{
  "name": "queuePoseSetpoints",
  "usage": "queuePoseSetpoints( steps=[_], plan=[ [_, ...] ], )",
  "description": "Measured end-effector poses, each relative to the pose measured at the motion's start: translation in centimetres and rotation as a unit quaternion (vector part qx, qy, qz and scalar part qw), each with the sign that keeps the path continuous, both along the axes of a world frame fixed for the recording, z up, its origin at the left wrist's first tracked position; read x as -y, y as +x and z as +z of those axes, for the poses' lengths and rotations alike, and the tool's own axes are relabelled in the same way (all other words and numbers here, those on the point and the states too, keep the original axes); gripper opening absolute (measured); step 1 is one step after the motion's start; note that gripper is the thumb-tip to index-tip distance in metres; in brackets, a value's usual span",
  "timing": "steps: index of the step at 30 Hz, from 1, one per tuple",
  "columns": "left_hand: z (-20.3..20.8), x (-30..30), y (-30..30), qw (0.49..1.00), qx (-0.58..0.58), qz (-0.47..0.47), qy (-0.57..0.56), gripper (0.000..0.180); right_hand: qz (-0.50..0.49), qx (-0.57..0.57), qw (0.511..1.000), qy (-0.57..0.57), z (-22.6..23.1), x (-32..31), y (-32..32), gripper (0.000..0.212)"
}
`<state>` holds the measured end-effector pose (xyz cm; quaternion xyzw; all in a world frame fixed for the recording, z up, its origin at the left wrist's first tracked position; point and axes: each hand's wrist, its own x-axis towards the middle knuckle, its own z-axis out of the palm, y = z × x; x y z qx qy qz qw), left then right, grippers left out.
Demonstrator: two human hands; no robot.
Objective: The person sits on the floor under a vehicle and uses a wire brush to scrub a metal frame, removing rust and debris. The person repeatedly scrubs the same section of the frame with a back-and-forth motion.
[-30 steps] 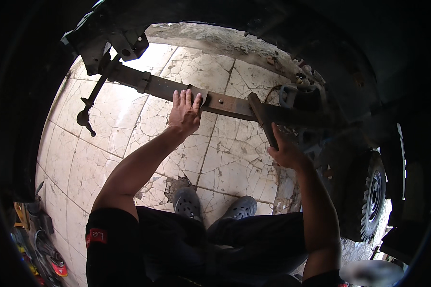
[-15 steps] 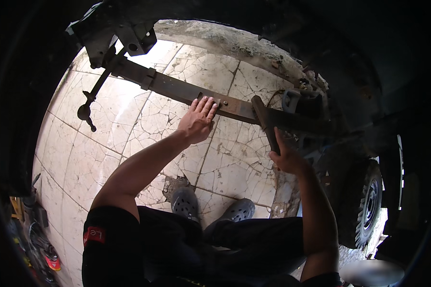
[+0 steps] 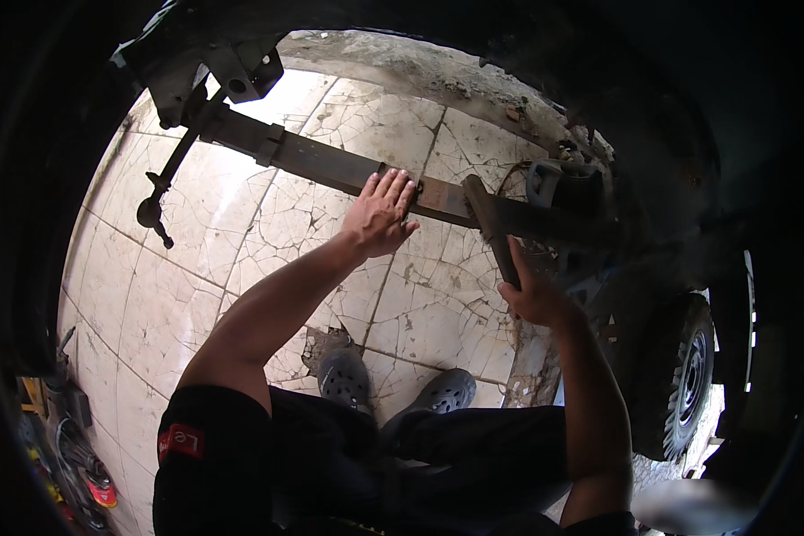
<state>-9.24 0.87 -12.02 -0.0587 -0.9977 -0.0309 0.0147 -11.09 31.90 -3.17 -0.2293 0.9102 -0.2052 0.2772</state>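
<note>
A dark, partly rusty leaf spring [image 3: 326,163] runs slantwise across the view, from the upper left to the vehicle's underside at the right. My left hand [image 3: 380,214] lies on its middle with fingers stretched out and the thumb apart, hiding part of the surface. Farther right, my right hand [image 3: 536,295] is closed round the handle of what looks like a wire brush [image 3: 489,219]. The brush's far end rests against the spring, its bristles hard to make out in the shade. A metal clip [image 3: 270,145] wraps the spring at the left.
Left of the spring hangs a dark rod with a ball-shaped end [image 3: 149,213]. A mounting bracket [image 3: 241,76] is above it. A tyred wheel [image 3: 688,380] stands at the right. Cracked floor tiles [image 3: 268,259] lie below, and tools [image 3: 71,438] are at the lower left.
My left hand has slid slightly right and up along the spring, its thumb now spread. The brush and my right hand have shifted only slightly left.
</note>
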Motion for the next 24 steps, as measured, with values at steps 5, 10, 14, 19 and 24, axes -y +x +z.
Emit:
queuePoseSetpoints(
  steps=[5, 10, 14, 19, 24],
  plan=[
    [1.3, 0.0, -2.0, 0.997, 0.027, 0.057, -0.035, 0.098, 0.034, -0.054, 0.998, 0.02, 0.3, 0.0, 0.4, 0.087],
    [1.4, -1.4, 0.1, 0.998, 0.046, 0.017, -0.038, 0.101, 0.038, -0.079, 0.996, -0.009, -0.5, -1.6, -0.1, 0.086],
    [1.3, -0.5, -0.8, 0.998, 0.041, 0.038, -0.037, 0.1, 0.023, -0.03, 0.999, 0.001, 0.1, -0.4, 0.3, 0.086],
    [1.2, -0.7, -2.1, 0.998, 0.03, 0.057, -0.026, 0.098, 0.043, -0.075, 0.996, -0.006, -0.4, -1.2, 0.1, 0.087],
    [1.3, -1.4, 1.0, 0.999, 0.031, 0.018, -0.032, 0.097, 0.048, -0.08, 0.996, -0.001, -0.5, -1.8, -0.1, 0.086]
  ],
)
